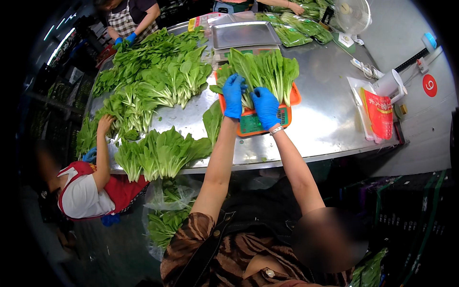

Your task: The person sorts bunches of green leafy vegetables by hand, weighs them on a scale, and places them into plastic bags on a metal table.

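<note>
Blue gloves cover both of my hands at an orange-rimmed digital scale (253,131), where a bunch of long leafy greens (267,71) lies on top. My left hand (233,95) has its fingers curled on the left part of the bunch, gripping leaves. Just right of it, my right hand (265,106) is bent around the lower stalks, its fingertips hidden among them. A metal tray (244,33) sits behind the scale. More greens are spread in piles (162,153) to the left and near the front edge of the steel table (325,119).
Co-workers stand at the back left (131,19) and the left (86,191); another arm (282,5) is at the back. A fan (351,16), white pitcher (389,83) and red bags (377,115) are at the right. A plastic bag of greens (167,225) lies below the edge.
</note>
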The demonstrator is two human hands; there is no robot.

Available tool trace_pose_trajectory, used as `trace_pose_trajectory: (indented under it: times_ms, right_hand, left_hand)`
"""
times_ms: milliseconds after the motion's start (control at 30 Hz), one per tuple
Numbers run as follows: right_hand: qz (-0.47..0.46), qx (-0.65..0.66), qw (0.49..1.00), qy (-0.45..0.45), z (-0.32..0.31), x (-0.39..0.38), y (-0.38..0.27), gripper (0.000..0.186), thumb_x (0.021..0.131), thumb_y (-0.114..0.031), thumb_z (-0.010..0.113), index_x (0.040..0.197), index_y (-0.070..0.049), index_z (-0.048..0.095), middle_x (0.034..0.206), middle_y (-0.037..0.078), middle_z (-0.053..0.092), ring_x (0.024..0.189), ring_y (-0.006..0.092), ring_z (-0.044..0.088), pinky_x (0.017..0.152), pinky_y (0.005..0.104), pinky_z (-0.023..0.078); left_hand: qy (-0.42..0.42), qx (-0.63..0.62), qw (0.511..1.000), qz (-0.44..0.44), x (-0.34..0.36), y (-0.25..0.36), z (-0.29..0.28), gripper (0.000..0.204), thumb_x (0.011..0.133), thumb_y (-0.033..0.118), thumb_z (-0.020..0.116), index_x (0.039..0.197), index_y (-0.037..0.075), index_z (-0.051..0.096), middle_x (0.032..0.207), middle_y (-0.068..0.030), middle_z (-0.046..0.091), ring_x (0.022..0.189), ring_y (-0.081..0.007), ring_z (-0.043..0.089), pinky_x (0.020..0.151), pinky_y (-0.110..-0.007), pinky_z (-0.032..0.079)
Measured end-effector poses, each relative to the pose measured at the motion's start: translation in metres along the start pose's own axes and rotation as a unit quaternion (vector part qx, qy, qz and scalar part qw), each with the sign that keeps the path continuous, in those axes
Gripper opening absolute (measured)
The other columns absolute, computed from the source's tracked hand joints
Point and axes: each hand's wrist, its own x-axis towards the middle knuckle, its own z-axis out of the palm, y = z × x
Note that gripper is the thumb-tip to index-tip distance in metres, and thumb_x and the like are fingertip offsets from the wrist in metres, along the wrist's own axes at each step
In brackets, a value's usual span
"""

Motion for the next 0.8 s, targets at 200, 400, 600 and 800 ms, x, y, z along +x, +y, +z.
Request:
trace_pose_trajectory:
  times_ms: [200,400,600,800]
  right_hand:
    - [0.077,0.245,0.966,-0.01,0.002,0.002,0.0,0.02,0.079,-0.021,0.052,0.076,-0.001,0.056,0.056,0.011,0.054,0.047,0.0188,0.051,0.047,0.0293,0.039]
    - [0.096,0.276,0.956,-0.014,0.006,0.007,0.015,0.018,0.079,-0.017,0.054,0.076,0.0,0.055,0.057,0.008,0.055,0.047,0.0112,0.05,0.045,0.0259,0.04]
    - [0.158,0.469,0.867,0.06,-0.002,-0.011,-0.008,0.013,0.082,-0.013,0.053,0.082,0.0,0.054,0.069,0.003,0.057,0.053,0.0079,0.051,0.048,0.0225,0.041]
    - [0.078,0.43,0.892,0.114,-0.018,-0.05,-0.032,0.01,0.084,-0.01,0.05,0.081,0.0,0.052,0.069,0.002,0.053,0.06,0.0066,0.049,0.056,0.0195,0.041]
  left_hand:
    - [0.005,0.151,0.984,0.091,-0.022,-0.023,-0.005,0.029,0.076,0.01,0.059,0.099,0.0,0.046,0.083,-0.0064,0.054,0.062,-0.0111,0.053,0.053,-0.022,0.044]
    - [0.015,0.259,0.964,0.062,-0.028,-0.015,0.007,0.028,0.072,0.008,0.062,0.094,-0.002,0.048,0.075,-0.0067,0.056,0.059,-0.0098,0.052,0.047,-0.021,0.043]
    - [-0.008,0.152,0.988,0.027,-0.007,-0.032,-0.009,0.026,0.07,0.007,0.063,0.09,-0.003,0.05,0.064,-0.0048,0.055,0.048,-0.0101,0.051,0.043,-0.022,0.04]
    - [0.023,0.155,0.986,0.049,-0.01,-0.034,0.005,0.022,0.068,0.006,0.064,0.084,-0.002,0.052,0.06,-0.0062,0.054,0.047,-0.0128,0.052,0.043,-0.025,0.043]
